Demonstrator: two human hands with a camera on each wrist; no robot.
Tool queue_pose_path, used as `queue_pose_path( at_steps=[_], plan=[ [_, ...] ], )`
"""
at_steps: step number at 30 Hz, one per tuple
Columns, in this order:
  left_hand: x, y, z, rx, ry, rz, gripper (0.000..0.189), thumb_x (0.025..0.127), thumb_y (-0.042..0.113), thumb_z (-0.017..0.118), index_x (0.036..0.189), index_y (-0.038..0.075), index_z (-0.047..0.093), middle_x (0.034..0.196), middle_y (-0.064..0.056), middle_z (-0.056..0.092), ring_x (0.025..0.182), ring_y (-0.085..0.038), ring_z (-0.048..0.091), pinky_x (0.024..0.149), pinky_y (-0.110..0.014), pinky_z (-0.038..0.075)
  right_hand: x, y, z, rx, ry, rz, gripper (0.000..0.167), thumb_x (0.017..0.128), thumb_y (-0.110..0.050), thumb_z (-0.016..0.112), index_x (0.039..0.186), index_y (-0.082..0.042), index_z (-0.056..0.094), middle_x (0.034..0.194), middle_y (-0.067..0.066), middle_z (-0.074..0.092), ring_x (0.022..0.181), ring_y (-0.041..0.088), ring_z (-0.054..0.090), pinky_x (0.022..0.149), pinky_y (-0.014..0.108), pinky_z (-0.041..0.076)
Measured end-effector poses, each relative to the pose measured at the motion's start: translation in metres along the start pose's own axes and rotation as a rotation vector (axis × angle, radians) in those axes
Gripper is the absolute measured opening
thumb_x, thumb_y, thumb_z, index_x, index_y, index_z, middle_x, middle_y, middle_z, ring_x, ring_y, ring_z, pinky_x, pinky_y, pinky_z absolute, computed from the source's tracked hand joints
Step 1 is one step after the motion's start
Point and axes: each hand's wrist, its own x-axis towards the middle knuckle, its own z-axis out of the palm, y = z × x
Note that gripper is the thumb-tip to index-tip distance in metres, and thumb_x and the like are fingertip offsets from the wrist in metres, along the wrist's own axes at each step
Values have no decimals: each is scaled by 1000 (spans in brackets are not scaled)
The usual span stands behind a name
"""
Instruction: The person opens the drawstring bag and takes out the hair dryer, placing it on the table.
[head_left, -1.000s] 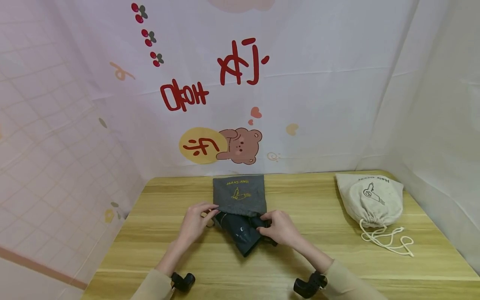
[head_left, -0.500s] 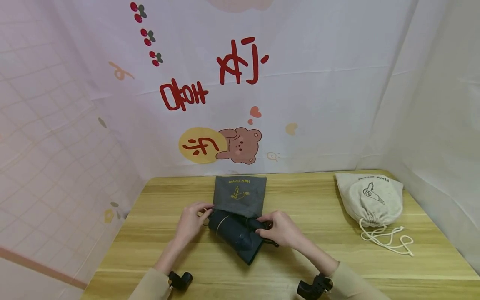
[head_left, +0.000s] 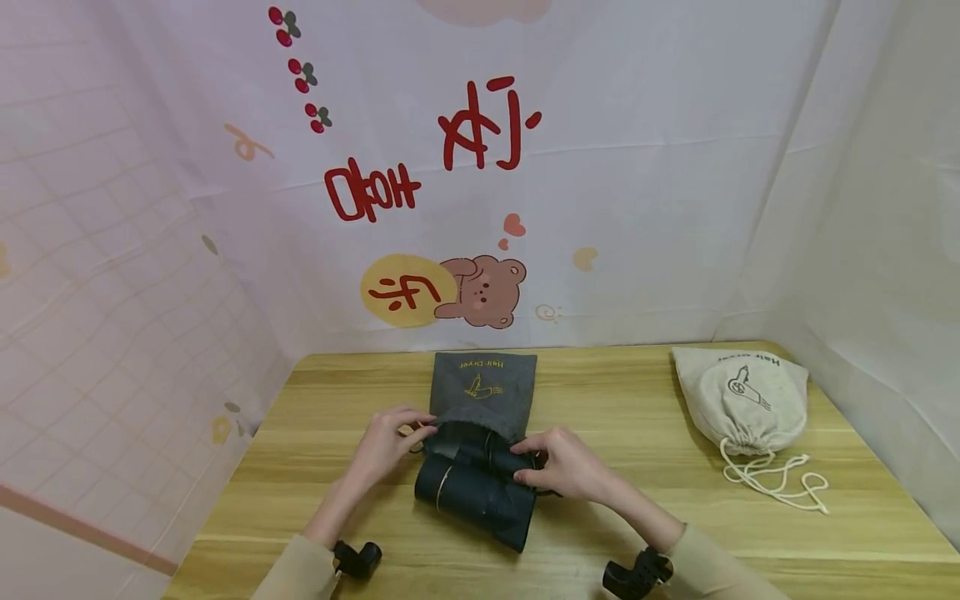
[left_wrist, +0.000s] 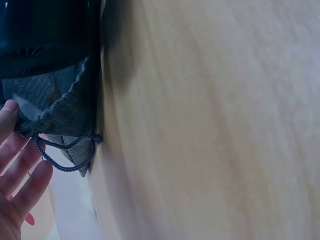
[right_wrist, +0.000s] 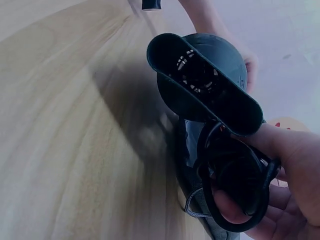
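Observation:
A dark hair dryer (head_left: 472, 502) lies at the mouth of a grey drawstring bag (head_left: 483, 387) with yellow print; its barrel is outside, towards me. My left hand (head_left: 387, 442) pinches the left edge of the bag's mouth between thumb and fingers. In the left wrist view the bag's cord (left_wrist: 70, 162) hangs by those fingers. My right hand (head_left: 566, 467) grips the dryer's handle (head_left: 512, 458) with the bundled black cable (right_wrist: 215, 205). The right wrist view looks into the flat nozzle (right_wrist: 202, 82). How much of the handle is inside the bag is hidden.
A full cream drawstring bag (head_left: 750, 404) stands at the back right, its white cords (head_left: 780, 483) trailing forward. A white printed curtain (head_left: 637, 183) closes off the back of the wooden table (head_left: 315, 417).
The dryer's barrel has come out of the grey bag towards me and swung round more crosswise. The bag's mouth gapes wider. Both hands have kept nearly the same place.

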Motion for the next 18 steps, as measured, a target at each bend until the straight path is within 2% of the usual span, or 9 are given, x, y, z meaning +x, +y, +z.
queue_pose_path(
  at_steps=[3, 5, 11, 18],
  plan=[
    [1, 1, -1, -2, -19, 0, 14, 88, 11, 83, 102, 11, 84, 96, -4, 79, 81, -11, 71, 66, -16, 59, -1, 1, 1, 5, -22, -2, 33, 92, -23, 81, 121, -6, 79, 105, 10, 82, 52, -3, 45, 53, 17, 41],
    [1, 1, -1, -1, -29, 2, 14, 89, 11, 83, 102, 11, 84, 97, -4, 79, 81, -11, 71, 66, -16, 59, -2, 0, 1, 10, -37, -8, 33, 93, -23, 81, 120, -6, 79, 113, 13, 81, 54, -4, 47, 54, 18, 43],
    [1, 1, 0, -4, -43, 22, 12, 90, 11, 82, 101, 12, 84, 96, -2, 79, 82, -13, 72, 66, -16, 59, -4, -3, 3, 46, -76, -14, 32, 94, -24, 79, 122, -7, 79, 118, 13, 80, 50, -4, 47, 54, 18, 44],
    [1, -1, 1, 6, -40, 63, 11, 89, 11, 82, 99, 10, 84, 93, -3, 78, 81, -16, 70, 63, -18, 58, -6, -10, 6, 94, -140, 8, 34, 93, -25, 80, 123, -10, 78, 123, 14, 78, 44, -1, 40, 52, 17, 41]
  ],
)
